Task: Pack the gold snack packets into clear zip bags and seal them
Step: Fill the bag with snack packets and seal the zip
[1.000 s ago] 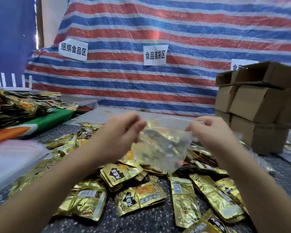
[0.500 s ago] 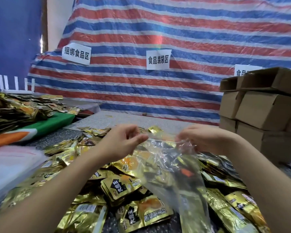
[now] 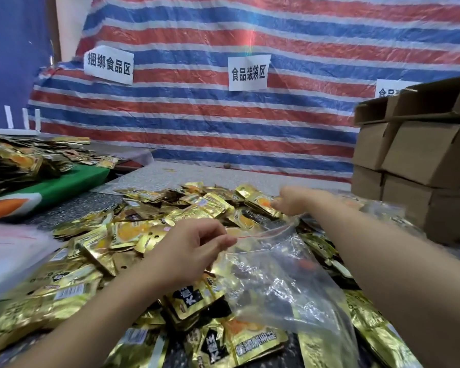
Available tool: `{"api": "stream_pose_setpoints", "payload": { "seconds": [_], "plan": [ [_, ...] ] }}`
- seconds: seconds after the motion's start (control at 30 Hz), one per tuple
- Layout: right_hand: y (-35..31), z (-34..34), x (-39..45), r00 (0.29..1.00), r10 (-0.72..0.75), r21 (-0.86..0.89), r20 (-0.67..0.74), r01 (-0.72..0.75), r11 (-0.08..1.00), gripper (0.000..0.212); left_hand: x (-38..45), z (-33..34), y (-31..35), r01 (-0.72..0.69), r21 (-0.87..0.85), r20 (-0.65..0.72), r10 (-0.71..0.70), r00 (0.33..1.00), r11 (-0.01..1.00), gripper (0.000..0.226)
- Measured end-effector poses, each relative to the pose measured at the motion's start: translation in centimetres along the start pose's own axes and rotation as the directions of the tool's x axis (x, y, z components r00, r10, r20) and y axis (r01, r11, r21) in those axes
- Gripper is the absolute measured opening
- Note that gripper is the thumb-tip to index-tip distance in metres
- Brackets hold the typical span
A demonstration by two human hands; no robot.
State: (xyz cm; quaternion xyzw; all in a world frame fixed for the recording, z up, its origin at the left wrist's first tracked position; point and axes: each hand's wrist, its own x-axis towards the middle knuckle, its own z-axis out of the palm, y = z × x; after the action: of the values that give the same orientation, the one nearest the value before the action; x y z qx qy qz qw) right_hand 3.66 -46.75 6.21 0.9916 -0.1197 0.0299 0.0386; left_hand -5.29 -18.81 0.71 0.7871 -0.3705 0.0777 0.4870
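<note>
Lying limp over the heap, a clear zip bag [image 3: 282,274] is draped across the gold snack packets [image 3: 149,235] that cover the middle of the dark speckled desk [image 3: 72,208]. Its mouth, marked by a thin red zip line, is pinched at the near-left corner by the left hand [image 3: 189,251], thumb against forefinger. The film is judged very light, soft and slippery; it will collapse unless held at the stiffer zip strip, so the rim is the place to take hold, one side per hand. The packets look light, crinkly and slick-faced; an edge seam or corner is the better purchase, since flat faces are likely to slide.

The left forearm is brought in low from the lower left, wrist slightly bent, grip closed on the bag's rim. The right arm is stretched forward over the bag, and the right hand [image 3: 292,200] is blurred at the far side of the heap, just above or on the packets; whether its grip is open or closed cannot be told.

Cardboard boxes [image 3: 420,160] are stacked at the right.
</note>
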Motion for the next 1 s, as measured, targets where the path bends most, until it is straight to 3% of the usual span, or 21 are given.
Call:
{"api": "stream_pose_setpoints", "payload": {
  "seconds": [0.1,0.3,0.43,0.63,0.7,0.73,0.8,0.9,0.93,1.0],
  "plan": [
    [0.6,0.9,1.4,0.995,-0.014,-0.028,0.099,0.017,0.999,0.045,-0.3,-0.1,-0.1,0.005,-0.041,0.006,-0.005,1.000,0.999,0.036],
    [1.6,1.7,3.1,0.985,-0.024,-0.064,0.169,0.035,0.997,0.040,-0.3,-0.4,-0.6,-0.009,-0.043,-0.007,0.009,1.000,0.999,0.035],
    [1.6,2.0,2.9,0.992,-0.056,0.087,0.117,0.046,0.995,0.068,-0.3,-0.3,-1.0,-0.038,-0.007,-0.019,0.037,0.999,0.999,0.029],
    [0.2,1.0,1.3,0.997,-0.081,0.486,-0.020,0.080,0.870,0.044,-0.3,-0.1,-1.2,-0.058,-0.005,-0.015,0.058,0.998,0.998,0.032],
    [-0.5,0.0,0.6,0.998,-0.047,0.695,0.039,0.007,0.719,0.040,-0.3,0.0,-1.2,-0.054,-0.004,-0.016,0.054,0.998,0.999,0.032],
    [-0.6,-0.5,0.2,0.994,-0.032,0.806,0.109,-0.069,0.589,0.040,-0.3,0.0,-1.3,-0.053,-0.004,-0.017,0.053,0.998,0.999,0.031],
    [-0.5,-1.4,-0.8,0.970,-0.070,0.943,0.232,-0.207,0.260,0.040,-0.4,0.0,-1.3,-0.053,-0.011,-0.017,0.053,0.998,0.999,0.030],
    [0.4,-1.9,-2.6,0.967,-0.173,0.959,0.184,-0.216,-0.184,0.040,-0.5,-0.1,-1.3,-0.062,-0.012,-0.020,0.062,0.998,0.998,0.031],
    [0.6,-2.0,-3.4,0.968,-0.208,0.941,0.141,-0.196,-0.274,0.037,-0.5,-0.1,-1.3,-0.070,0.000,-0.021,0.070,0.997,0.998,0.032],
    [0.9,-1.9,-5.1,0.960,-0.279,0.937,0.034,-0.127,-0.325,0.038,-0.5,0.0,-1.2,-0.088,0.020,-0.020,0.088,0.996,0.996,0.034]
  ]
}}
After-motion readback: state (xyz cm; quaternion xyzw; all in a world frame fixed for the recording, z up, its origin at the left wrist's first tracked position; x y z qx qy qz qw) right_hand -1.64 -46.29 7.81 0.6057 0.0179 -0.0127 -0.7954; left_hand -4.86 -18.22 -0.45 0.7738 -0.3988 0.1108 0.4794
